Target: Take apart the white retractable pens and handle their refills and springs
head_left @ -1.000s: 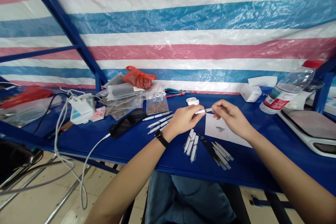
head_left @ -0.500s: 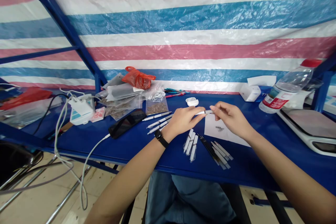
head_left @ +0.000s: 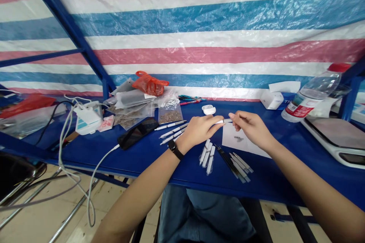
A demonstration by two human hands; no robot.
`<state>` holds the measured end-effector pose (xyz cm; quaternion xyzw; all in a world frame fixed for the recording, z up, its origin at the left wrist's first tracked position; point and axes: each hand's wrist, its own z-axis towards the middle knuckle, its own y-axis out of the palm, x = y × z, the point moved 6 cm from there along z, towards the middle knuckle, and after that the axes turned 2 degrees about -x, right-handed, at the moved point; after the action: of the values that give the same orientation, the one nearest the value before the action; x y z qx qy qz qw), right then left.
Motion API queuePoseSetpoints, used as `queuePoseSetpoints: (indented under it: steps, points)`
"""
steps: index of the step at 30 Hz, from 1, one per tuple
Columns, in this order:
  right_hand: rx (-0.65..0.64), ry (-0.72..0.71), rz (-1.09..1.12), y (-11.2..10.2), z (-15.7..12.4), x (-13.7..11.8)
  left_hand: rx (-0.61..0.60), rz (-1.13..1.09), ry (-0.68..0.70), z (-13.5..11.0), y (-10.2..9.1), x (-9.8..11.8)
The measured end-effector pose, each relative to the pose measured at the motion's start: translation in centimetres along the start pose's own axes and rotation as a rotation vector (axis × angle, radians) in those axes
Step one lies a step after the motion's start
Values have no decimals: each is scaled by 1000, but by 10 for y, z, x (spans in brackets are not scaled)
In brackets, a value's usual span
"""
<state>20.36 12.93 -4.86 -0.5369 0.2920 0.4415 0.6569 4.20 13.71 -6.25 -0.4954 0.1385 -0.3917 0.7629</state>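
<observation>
My left hand (head_left: 199, 129) and my right hand (head_left: 248, 127) both pinch one white pen (head_left: 224, 121), held level just above the blue table (head_left: 159, 155). The left fingers close round its barrel, the right fingertips grip its other end. Below the hands lie three white pen barrels (head_left: 207, 153) side by side and a bunch of dark and grey pen parts (head_left: 235, 163). A white sheet of paper (head_left: 242, 142) with small metal bits on it lies under my right hand. More white pens (head_left: 172, 131) lie left of my left hand.
A black phone (head_left: 138, 132) on a white cable, clear bags of small parts (head_left: 170, 114), an orange bag (head_left: 149, 83) and a white charger (head_left: 88, 117) lie at the left. A water bottle (head_left: 316, 93), tissue box (head_left: 272, 98) and scale (head_left: 339, 136) stand at the right.
The view has shifted slightly. Both hands stay on the white pen, and my right hand has slid a little closer to the left along it.
</observation>
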Motion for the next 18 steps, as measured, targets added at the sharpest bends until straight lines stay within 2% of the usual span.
queuePoseSetpoints:
  steps: [5,9,13,18]
  points:
    - [-28,159,71,5,-1,14,-20,135,63,-1,3,5]
    - [-34,95,129,3,0,6,2,100,14,0,2,3]
    - [-54,18,83,1,0,-2,-1,53,-25,0,1,0]
    - [-44,48,83,5,-1,5,-57,125,25,0,2,4]
